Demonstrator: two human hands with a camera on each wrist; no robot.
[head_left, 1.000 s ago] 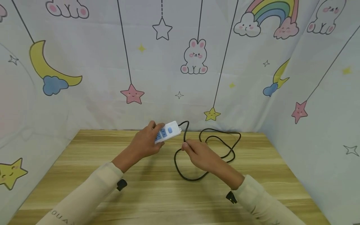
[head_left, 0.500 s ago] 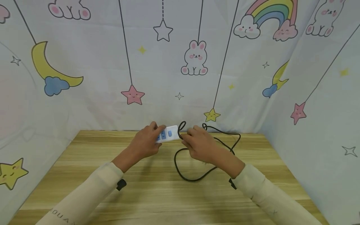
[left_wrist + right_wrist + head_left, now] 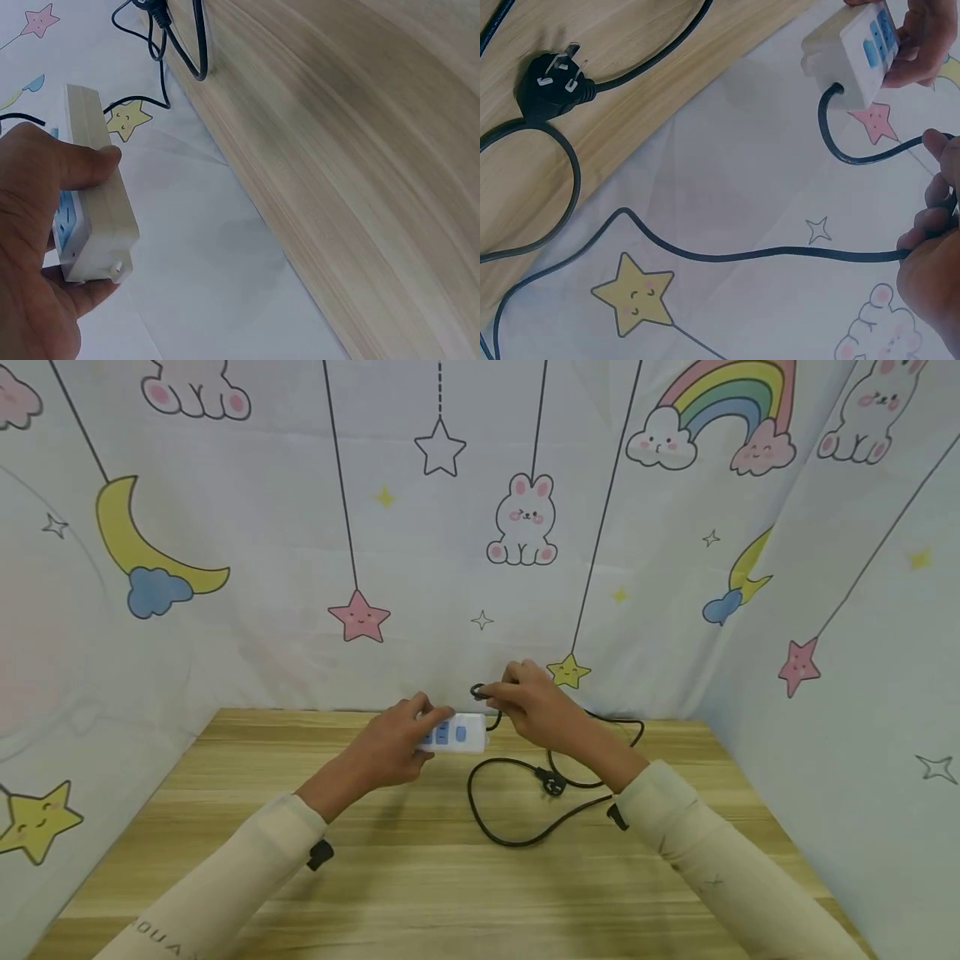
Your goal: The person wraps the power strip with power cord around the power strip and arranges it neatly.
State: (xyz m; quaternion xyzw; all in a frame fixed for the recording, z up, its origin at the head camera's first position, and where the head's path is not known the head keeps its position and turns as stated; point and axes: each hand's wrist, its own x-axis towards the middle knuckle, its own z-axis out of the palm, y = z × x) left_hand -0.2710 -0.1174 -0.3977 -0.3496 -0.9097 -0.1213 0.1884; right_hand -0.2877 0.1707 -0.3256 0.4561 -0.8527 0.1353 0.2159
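My left hand [image 3: 390, 742] grips a white power strip [image 3: 471, 732] with blue sockets by its left end, thumb along one side and fingers on the other. Out of the strip's right end comes a black power cord [image 3: 840, 157]. My right hand [image 3: 542, 708] pinches that cord a short way from the strip, and a small loop shows at its fingertips. In the right wrist view the cord runs on past the hand toward the table. The cord's plug [image 3: 551, 782] lies on the table with its metal prongs showing.
Loose bends of the cord [image 3: 517, 843] lie on the wood-grain table [image 3: 420, 885] at centre right. Behind stands a white cloth backdrop [image 3: 285, 527] printed with stars, rabbits and a rainbow, and it also lines both sides.
The right hand has moved up and back with the cord, forming a small loop. The plug has come into sight. The left hand has levelled the strip and lowered it slightly.
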